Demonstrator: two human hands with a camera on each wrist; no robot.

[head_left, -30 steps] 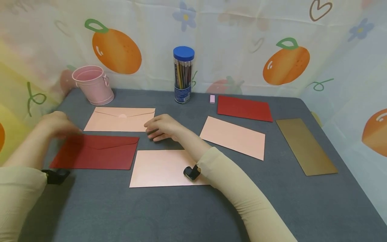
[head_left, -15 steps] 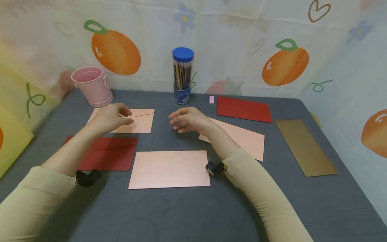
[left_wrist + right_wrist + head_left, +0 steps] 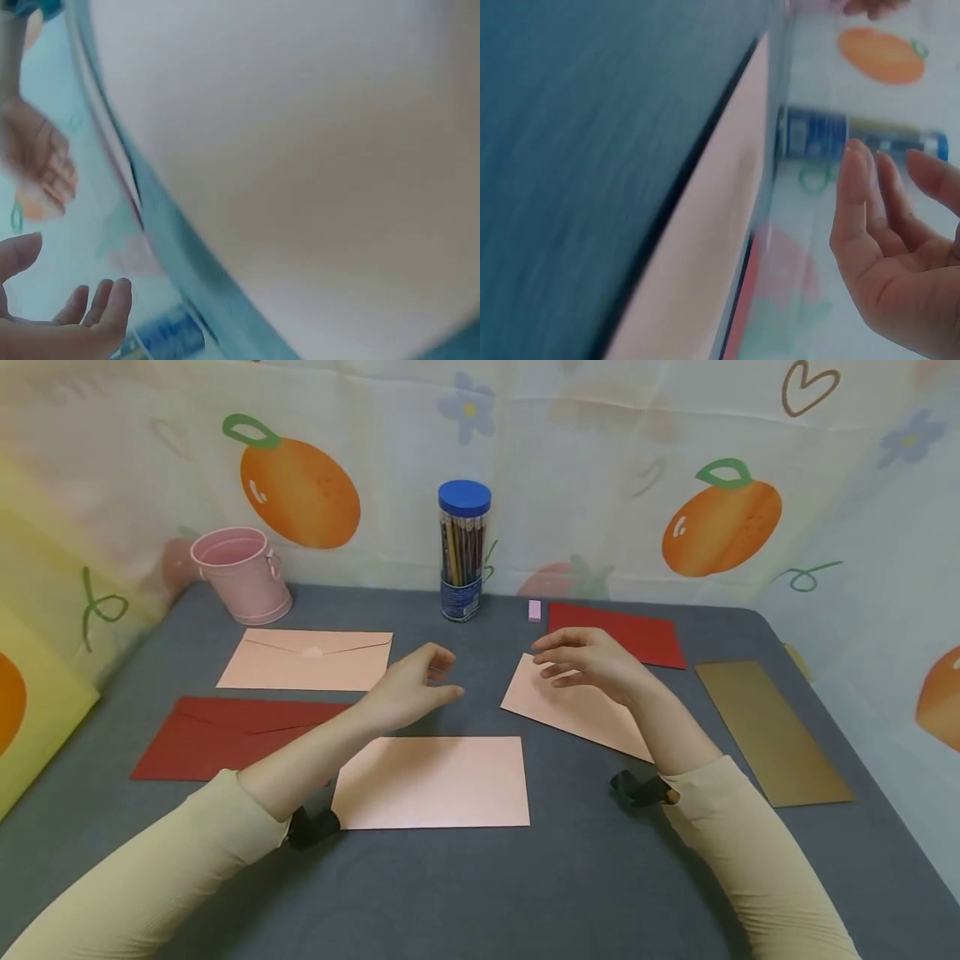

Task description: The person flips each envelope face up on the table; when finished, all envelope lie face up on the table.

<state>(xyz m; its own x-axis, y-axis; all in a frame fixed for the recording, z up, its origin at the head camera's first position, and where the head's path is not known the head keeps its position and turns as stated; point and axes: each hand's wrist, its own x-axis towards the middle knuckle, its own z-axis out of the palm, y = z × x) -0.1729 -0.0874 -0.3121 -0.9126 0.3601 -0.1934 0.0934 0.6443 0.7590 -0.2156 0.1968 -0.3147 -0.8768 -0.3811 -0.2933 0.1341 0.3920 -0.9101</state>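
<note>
In the head view my left hand [image 3: 411,689] hovers over the middle of the table, its fingers loosely bent and holding nothing. Just below it lies a pink envelope [image 3: 435,785], front side up. My right hand [image 3: 588,664] is above a second, slanted pink envelope [image 3: 577,710], fingers relaxed with nothing in them. Behind that hand a red envelope [image 3: 630,631] is partly covered. To the left are a pink envelope with its flap showing [image 3: 300,660] and a dark red envelope [image 3: 232,735], the latter partly hidden by my left forearm.
A gold envelope [image 3: 772,735] lies at the right edge of the grey table [image 3: 480,893]. Along the back stand a pink bucket [image 3: 243,581], a blue-lidded tub of pencils [image 3: 462,552] and a small pink block [image 3: 535,611]. Patterned cloth hangs behind.
Both hands have swept to the right: my left from beside the dark red envelope to mid-table, my right from the flap-side pink envelope to the slanted one. The envelopes lie as before.
</note>
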